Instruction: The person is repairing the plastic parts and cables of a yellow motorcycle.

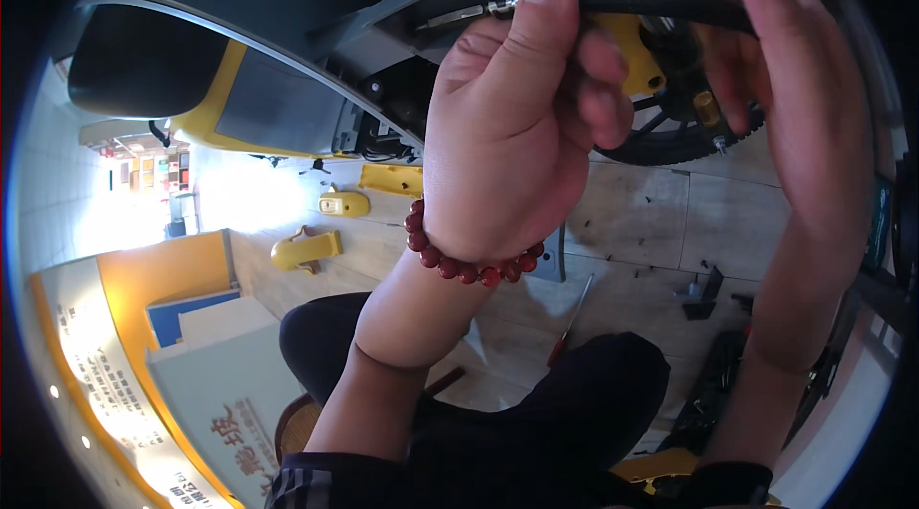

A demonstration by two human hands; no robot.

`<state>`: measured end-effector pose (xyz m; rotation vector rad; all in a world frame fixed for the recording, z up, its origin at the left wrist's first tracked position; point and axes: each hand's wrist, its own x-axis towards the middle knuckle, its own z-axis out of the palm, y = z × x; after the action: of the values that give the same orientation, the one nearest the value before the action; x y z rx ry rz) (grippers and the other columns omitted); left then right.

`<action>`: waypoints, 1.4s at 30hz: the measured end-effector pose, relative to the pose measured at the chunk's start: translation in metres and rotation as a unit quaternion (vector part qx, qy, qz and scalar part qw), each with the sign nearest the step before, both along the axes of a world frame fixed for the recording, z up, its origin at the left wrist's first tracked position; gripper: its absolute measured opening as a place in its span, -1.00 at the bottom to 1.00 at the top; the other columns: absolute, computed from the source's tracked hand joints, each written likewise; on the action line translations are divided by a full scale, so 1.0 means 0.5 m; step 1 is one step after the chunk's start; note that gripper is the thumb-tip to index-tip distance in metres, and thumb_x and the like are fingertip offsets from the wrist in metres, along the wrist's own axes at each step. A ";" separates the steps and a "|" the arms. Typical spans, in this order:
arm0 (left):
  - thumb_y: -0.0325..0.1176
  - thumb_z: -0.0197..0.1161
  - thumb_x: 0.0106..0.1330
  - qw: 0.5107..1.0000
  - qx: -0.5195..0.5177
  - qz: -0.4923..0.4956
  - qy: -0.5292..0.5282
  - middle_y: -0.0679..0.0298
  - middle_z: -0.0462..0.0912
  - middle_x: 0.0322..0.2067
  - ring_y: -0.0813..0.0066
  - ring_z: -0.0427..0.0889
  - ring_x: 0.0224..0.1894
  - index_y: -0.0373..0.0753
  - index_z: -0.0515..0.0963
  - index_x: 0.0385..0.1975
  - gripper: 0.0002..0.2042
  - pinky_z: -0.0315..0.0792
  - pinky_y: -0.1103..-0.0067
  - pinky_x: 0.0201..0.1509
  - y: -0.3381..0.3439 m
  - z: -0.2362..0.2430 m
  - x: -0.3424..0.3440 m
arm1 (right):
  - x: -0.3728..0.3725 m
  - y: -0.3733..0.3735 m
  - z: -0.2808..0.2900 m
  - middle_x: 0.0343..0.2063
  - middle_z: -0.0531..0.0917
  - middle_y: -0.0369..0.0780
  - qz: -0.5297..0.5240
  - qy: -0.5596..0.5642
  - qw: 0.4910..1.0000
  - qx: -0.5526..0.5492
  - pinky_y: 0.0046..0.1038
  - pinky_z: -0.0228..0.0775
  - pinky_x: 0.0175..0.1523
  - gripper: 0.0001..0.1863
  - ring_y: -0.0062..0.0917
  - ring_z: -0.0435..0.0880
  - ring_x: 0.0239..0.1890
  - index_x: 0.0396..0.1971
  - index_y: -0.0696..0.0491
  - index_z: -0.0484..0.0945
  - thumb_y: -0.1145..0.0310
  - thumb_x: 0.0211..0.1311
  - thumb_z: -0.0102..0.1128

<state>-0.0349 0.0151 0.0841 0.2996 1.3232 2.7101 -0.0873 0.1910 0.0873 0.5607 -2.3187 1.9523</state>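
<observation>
My left hand [522, 97], with a red bead bracelet [466, 272] at its wrist, is closed round a thick black hose [661, 3]. Beyond the thumb, a metal fitting [500, 7] and a slim metal tip point left. The hose runs right, toward my right hand [804, 88], whose fingers are stretched and apart, slightly blurred. Its palm side is partly hidden, so contact with the hose is unclear. Behind my hands is a partly stripped yellow and grey vehicle with a black-tyred wheel [661, 147] and a brass-coloured cylindrical part [706, 109].
Yellow body panels [306, 248] lie on the tiled floor to the left, and small dark screws are scattered between. A screwdriver [571, 317] lies before my knees. A black bracket [704, 294] is further right. The black seat [144, 59] is at the far left.
</observation>
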 end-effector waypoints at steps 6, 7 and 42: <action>-0.16 0.06 0.43 0.996 0.055 0.049 -0.059 0.29 0.60 -0.52 0.59 0.49 -0.62 -0.33 0.53 -0.16 -0.69 0.39 0.64 -0.52 0.012 -0.006 -0.004 | -0.020 0.029 0.025 -0.57 0.41 -0.40 0.137 -0.119 0.983 0.017 -0.66 0.03 -0.52 -0.61 -0.79 0.28 -0.61 -0.13 0.09 0.43 0.04 0.33 0.09; -0.17 0.06 0.43 0.995 0.058 0.042 -0.065 0.29 0.60 -0.51 0.59 0.49 -0.62 -0.33 0.53 -0.16 -0.69 0.39 0.64 -0.52 0.013 -0.007 -0.005 | -0.029 0.029 0.017 -0.55 0.42 -0.38 0.146 -0.030 0.989 0.000 -0.66 0.05 -0.50 -0.62 -0.78 0.29 -0.58 -0.10 0.09 0.42 0.08 0.33 0.11; -0.32 0.16 0.36 0.992 0.063 0.093 -0.053 0.28 0.63 -0.37 0.63 0.57 -0.44 -0.34 0.54 -0.16 -0.79 0.48 0.66 -0.34 0.040 -0.004 0.008 | -0.005 0.019 -0.001 -0.34 0.54 -0.28 0.049 0.287 0.951 0.102 -0.67 0.24 -0.25 -0.60 -0.74 0.44 -0.35 0.01 0.17 0.49 0.18 0.47 -0.17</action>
<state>-0.0309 0.0353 0.0819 0.0430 1.2109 2.9222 -0.0896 0.2007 0.0867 1.1072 -2.1372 1.3325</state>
